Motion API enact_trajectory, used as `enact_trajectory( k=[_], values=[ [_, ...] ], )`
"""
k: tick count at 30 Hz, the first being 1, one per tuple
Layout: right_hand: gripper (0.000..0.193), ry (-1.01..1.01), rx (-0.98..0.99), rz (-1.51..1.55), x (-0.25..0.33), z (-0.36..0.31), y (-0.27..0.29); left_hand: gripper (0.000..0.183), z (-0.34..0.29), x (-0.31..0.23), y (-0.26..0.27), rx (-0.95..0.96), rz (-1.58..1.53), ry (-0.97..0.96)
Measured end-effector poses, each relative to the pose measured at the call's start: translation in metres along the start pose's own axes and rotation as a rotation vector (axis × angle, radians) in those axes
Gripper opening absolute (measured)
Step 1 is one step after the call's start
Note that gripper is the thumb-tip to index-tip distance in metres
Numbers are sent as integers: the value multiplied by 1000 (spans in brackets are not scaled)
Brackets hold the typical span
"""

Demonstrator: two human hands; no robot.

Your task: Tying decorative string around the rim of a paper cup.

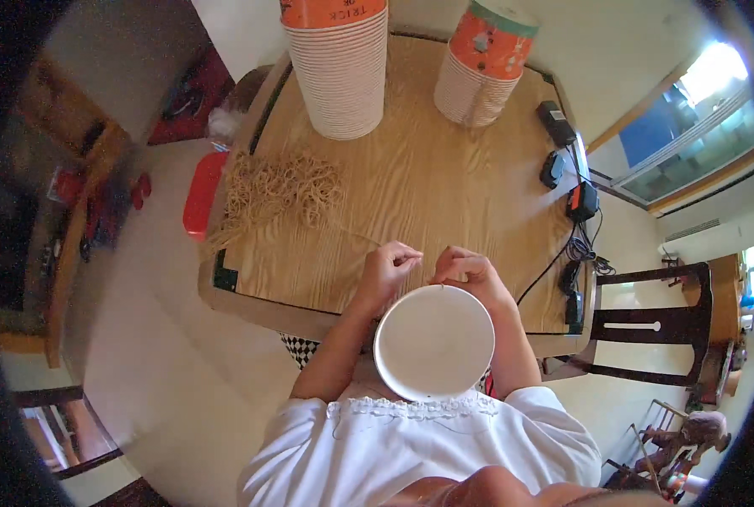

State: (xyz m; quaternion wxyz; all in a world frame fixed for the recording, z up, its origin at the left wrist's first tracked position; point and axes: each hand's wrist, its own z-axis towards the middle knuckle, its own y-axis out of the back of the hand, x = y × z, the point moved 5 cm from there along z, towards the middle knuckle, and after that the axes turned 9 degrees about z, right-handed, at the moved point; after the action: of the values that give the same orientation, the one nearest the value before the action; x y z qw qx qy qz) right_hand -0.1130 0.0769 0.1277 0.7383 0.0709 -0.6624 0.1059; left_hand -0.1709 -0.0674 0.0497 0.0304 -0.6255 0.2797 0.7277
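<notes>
While both forearms reach forward, left hand [387, 272] pinches thin tan fibre strand [356, 235]; right hand [476, 277], fingers curled narrow, at far rim of white round paper-looking bucket [434, 342] between forearms, mouth up; right grip: can't tell.

One head view: wide fisheye, head-worn, facing steeply down past the white shirt [343, 448] to the left hand [386, 269] and right hand [476, 274], close by. Worktop [432, 186] beyond; straight edges bend toward a dark round border.
</notes>
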Motion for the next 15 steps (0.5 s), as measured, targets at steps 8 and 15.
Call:
enact_trajectory(
  k=[8,15],
  values=[
    [8,26,65,-7,-1,1,6,18,-7,-27,-8,314,-171,84],
    [7,41,83,-112,-1,1,8,13,-5,-28,-9,345,-261,13]
  ],
)
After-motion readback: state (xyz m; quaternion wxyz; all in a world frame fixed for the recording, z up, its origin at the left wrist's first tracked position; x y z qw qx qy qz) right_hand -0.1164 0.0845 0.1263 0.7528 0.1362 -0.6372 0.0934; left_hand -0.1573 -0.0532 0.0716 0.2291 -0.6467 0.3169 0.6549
